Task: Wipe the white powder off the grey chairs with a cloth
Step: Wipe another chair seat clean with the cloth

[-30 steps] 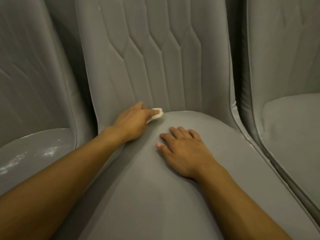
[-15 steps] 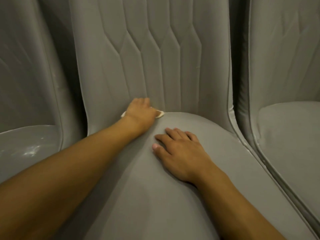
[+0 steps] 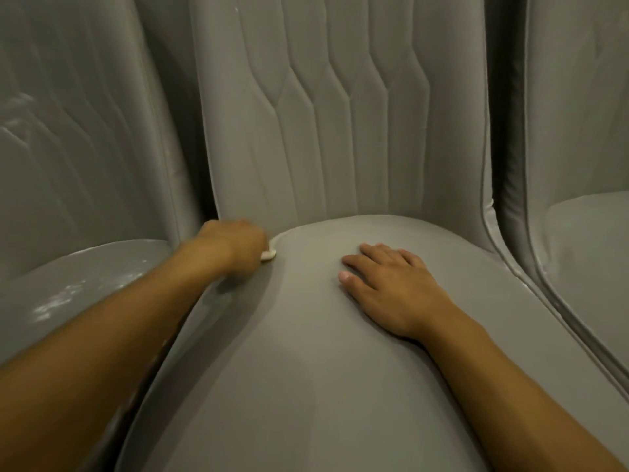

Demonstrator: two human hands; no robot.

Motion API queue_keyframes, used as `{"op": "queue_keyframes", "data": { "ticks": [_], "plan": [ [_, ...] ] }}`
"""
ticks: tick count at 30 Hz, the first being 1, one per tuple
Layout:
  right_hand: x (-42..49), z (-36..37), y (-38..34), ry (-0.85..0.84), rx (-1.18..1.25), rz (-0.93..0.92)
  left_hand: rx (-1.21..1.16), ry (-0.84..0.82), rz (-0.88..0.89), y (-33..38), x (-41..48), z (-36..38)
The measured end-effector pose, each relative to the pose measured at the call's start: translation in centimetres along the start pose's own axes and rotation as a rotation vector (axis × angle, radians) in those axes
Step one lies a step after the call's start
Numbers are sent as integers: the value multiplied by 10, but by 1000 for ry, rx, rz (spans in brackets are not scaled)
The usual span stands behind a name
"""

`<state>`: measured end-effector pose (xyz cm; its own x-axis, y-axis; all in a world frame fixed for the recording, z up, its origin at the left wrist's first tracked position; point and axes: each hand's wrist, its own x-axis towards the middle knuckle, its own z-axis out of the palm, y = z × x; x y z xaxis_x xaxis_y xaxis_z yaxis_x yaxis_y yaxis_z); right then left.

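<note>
Where the lower edge of the view cuts them off, two bare forearms enter, one from each corner, both reaching over the middle chair [image 3: 306,386].

Seat of middle chair: grey, matte, smooth, domed toward the rear.

Right hand [image 3: 391,287]: lies palm down on that seat, right of centre. Fingers are straight and close together, pointing toward the backrest. It holds nothing.

Left hand [image 3: 233,241]: farther back, at the seat's rear left corner, where cushion meets backrest. It is blurred, with knuckles up and fingers curled down over the cloth [image 3: 269,255], gripping it against the cushion.

Cloth: white to cream. Only a small rounded end shows, poking from the hand's right side toward the middle of the seat and touching the cushion edge. The rest is hidden under the hand, so its long axis cannot be told.

Left chair [image 3: 102,260]: its seat is just beside the left forearm, which covers its near right part. The surface is glossier and carries white powder [image 3: 58,301] in streaks and flecks.

Right chair [image 3: 585,267]: grey seat and back, parted from the middle chair by a dark gap. A pale line runs along its piping.

Backrest [image 3: 340,131] of middle chair: farthest, upright, stitched in long vertical lines that kink into angled points.
</note>
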<state>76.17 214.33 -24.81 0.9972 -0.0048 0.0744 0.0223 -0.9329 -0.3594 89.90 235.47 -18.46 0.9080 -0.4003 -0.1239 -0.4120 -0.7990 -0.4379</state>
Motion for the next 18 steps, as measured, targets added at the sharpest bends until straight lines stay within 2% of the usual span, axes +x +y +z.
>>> {"op": "queue_keyframes", "data": {
  "ticks": [2,5,7,10,14,16,18],
  "plan": [
    [0,0,-1,3,2,-3,-149,84,9,-4,6,-7],
    [0,0,2,0,6,2,-119,175,27,13,6,2],
    [2,0,3,-4,20,4,-103,146,10,23,1,17],
    [3,-1,4,-3,20,-2,-243,32,-65,18,-8,19],
    [3,0,5,6,30,-5,-243,-67,8,4,-45,16],
    [4,2,5,11,27,-5,-281,-81,19,-4,-64,21],
    [5,3,5,15,27,-1,-357,-26,-15,-8,-67,22]
  ]
}}
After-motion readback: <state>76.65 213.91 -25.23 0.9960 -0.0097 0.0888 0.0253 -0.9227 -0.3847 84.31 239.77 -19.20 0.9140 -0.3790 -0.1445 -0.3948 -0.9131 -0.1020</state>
